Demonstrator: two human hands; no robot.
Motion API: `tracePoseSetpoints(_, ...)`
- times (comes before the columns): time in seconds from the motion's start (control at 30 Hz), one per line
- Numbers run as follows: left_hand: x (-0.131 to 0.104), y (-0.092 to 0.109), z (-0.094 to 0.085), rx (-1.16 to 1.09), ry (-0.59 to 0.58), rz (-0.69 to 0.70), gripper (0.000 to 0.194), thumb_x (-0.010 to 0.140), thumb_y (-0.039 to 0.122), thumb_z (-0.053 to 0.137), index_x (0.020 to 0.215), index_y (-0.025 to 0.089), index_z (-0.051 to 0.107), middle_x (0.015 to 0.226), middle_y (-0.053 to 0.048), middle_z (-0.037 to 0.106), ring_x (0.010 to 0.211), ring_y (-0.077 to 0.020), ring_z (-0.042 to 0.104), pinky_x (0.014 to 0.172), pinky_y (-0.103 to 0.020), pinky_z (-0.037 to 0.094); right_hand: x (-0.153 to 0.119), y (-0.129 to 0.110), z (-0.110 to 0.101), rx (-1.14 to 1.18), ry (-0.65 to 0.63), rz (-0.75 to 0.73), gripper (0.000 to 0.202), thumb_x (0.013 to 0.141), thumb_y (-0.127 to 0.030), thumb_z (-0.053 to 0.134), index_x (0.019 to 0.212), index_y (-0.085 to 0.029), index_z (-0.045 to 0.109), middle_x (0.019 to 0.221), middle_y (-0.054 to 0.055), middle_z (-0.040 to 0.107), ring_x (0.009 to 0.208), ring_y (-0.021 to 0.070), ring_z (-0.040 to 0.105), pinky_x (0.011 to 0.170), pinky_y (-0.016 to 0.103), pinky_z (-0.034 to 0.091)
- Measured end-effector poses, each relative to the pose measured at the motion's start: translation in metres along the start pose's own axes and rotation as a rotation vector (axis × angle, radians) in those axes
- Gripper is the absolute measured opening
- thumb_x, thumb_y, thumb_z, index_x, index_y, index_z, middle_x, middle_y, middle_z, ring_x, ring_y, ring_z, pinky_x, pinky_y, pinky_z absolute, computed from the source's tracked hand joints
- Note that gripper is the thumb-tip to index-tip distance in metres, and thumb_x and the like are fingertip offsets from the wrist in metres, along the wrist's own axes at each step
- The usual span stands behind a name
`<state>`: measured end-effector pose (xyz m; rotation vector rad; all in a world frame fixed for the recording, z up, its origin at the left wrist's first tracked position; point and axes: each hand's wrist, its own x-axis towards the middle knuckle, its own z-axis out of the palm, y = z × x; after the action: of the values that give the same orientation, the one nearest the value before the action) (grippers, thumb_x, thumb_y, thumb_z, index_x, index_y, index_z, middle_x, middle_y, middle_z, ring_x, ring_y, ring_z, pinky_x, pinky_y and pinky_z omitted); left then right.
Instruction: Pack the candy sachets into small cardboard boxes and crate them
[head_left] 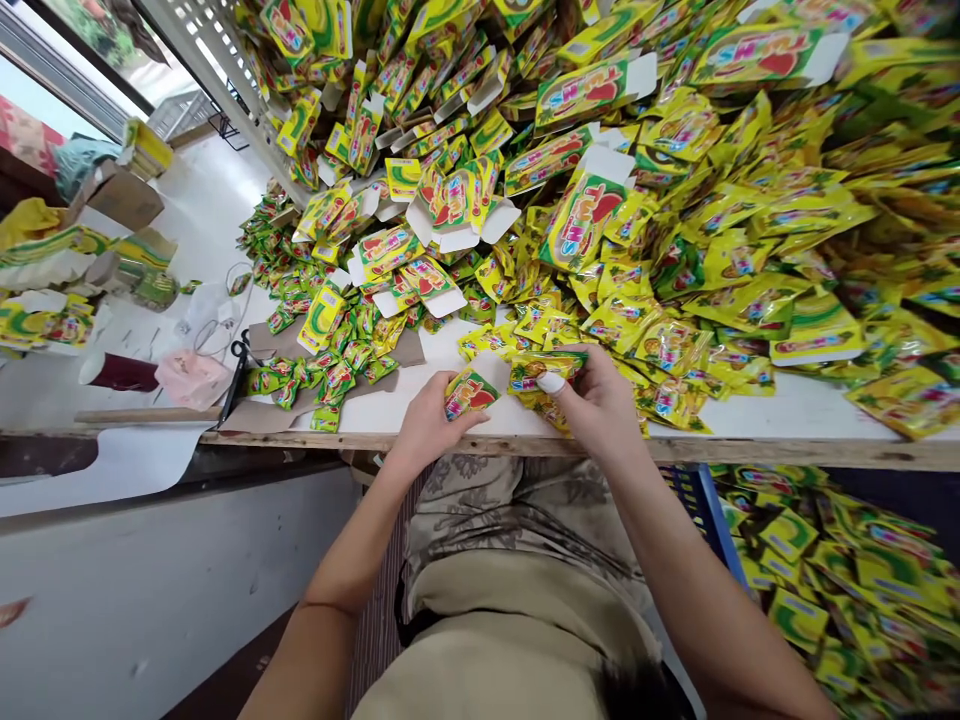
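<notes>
Near the front edge of the white table [390,400], my left hand [435,420] holds a small green and yellow box [472,393] with its white flap raised. Just right of it, my right hand [600,400] pinches a shiny yellow and green packet [546,368] between thumb and fingers. The packet's left end is close to the box's flap. Beyond both hands lie loose yellow packets [667,345] and open-flapped boxes [585,215]. Small green wrapped pieces [337,375] lie to the left of my left hand.
Black scissors [238,370] lie left on brown cardboard, near a pink plastic bag [193,378] and a dark red roll [120,372]. A blue crate [720,525] of yellow boxes stands below the table at right. A large pile of boxes and packets covers the back.
</notes>
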<state>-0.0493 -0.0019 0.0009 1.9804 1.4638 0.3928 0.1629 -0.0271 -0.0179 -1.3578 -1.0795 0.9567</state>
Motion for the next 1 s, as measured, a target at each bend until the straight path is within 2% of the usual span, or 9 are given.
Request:
tracePoseSetpoints(0.13,0.005,0.001,0.007,-0.029,0.043,-0.018,0.027,0.094,0.042,0.040,0.104,0.021,0.055,0.095,-0.004,0.066,0.085,-0.0173,0.060,0.076,-0.028,0.044,-0.001,0.002,0.001,-0.052,0.022,-0.014,0.026,0.079,-0.038,0.066,0.097,-0.023,0.054,0.085,0.002,0.060,0.078,0.0198,0.058,0.070,0.033,0.047)
tracePoseSetpoints(0.27,0.007,0.002,0.013,0.022,0.153,0.003,0.030,0.096,0.039,0.036,0.088,0.022,0.058,0.081,-0.003,0.063,0.077,-0.0167,0.057,0.071,-0.027,0.040,-0.002,-0.001,0.001,-0.100,0.016,-0.012,0.026,0.082,-0.040,0.062,0.100,-0.023,0.052,0.087,0.003,0.061,0.080,0.0204,0.058,0.070,0.033,0.048)
tracePoseSetpoints(0.4,0.008,0.002,0.017,0.060,0.194,0.057,0.035,0.097,0.041,0.033,0.086,0.021,0.059,0.079,-0.004,0.063,0.076,-0.0170,0.056,0.069,-0.028,0.039,-0.001,-0.008,0.002,-0.275,0.003,-0.005,0.026,0.085,-0.042,0.057,0.102,-0.024,0.051,0.082,0.003,0.060,0.069,0.0197,0.055,0.059,0.031,0.044)
tracePoseSetpoints(0.47,0.007,0.002,0.018,0.067,0.198,0.081,0.036,0.098,0.041,0.031,0.089,0.021,0.059,0.082,-0.005,0.064,0.078,-0.0171,0.057,0.071,-0.028,0.039,0.000,-0.012,0.002,-0.399,-0.057,-0.048,0.020,0.085,-0.038,0.056,0.099,-0.023,0.051,0.079,0.004,0.058,0.067,0.0200,0.053,0.057,0.031,0.043)
tracePoseSetpoints(0.6,0.007,0.003,0.019,0.106,0.208,0.122,0.038,0.098,0.040,0.030,0.092,0.019,0.061,0.085,-0.007,0.065,0.081,-0.0186,0.058,0.074,-0.030,0.040,0.002,-0.019,0.002,-0.598,-0.199,-0.222,0.007,0.083,-0.026,0.054,0.088,-0.021,0.054,0.090,0.009,0.054,0.080,0.0237,0.054,0.066,0.034,0.045)
tracePoseSetpoints(0.7,0.007,0.007,0.020,0.150,0.196,0.159,0.039,0.098,0.040,0.031,0.089,0.019,0.062,0.085,-0.008,0.066,0.082,-0.0197,0.058,0.075,-0.031,0.039,0.006,-0.021,0.003,-0.690,-0.315,-0.214,0.006,0.081,-0.020,0.055,0.087,-0.020,0.056,0.088,0.010,0.057,0.074,0.0225,0.054,0.063,0.033,0.044)
tracePoseSetpoints(0.77,0.007,0.009,0.022,0.142,0.216,0.160,0.039,0.098,0.040,0.030,0.090,0.018,0.062,0.085,-0.008,0.066,0.082,-0.0197,0.058,0.075,-0.031,0.040,0.010,-0.021,0.004,-0.649,-0.319,-0.182,0.013,0.078,-0.020,0.058,0.091,-0.019,0.058,0.085,0.008,0.061,0.072,0.0221,0.056,0.063,0.032,0.044)
tracePoseSetpoints(0.9,0.007,0.012,0.026,0.011,0.323,0.095,0.038,0.098,0.040,0.029,0.093,0.019,0.060,0.086,-0.006,0.065,0.081,-0.0177,0.057,0.074,-0.029,0.040,0.014,-0.018,0.008,-0.475,-0.150,-0.147,0.022,0.078,-0.027,0.062,0.100,-0.020,0.061,0.091,0.007,0.069,0.079,0.0232,0.062,0.068,0.034,0.048)
tracePoseSetpoints(1.0,0.007,0.013,0.028,-0.126,0.366,0.030,0.036,0.097,0.043,0.031,0.091,0.019,0.058,0.081,-0.004,0.062,0.077,-0.0161,0.056,0.072,-0.028,0.039,0.015,-0.018,0.008,-0.448,-0.177,-0.250,0.023,0.082,-0.020,0.054,0.103,-0.021,0.064,0.097,0.009,0.068,0.088,0.0244,0.063,0.075,0.037,0.049)
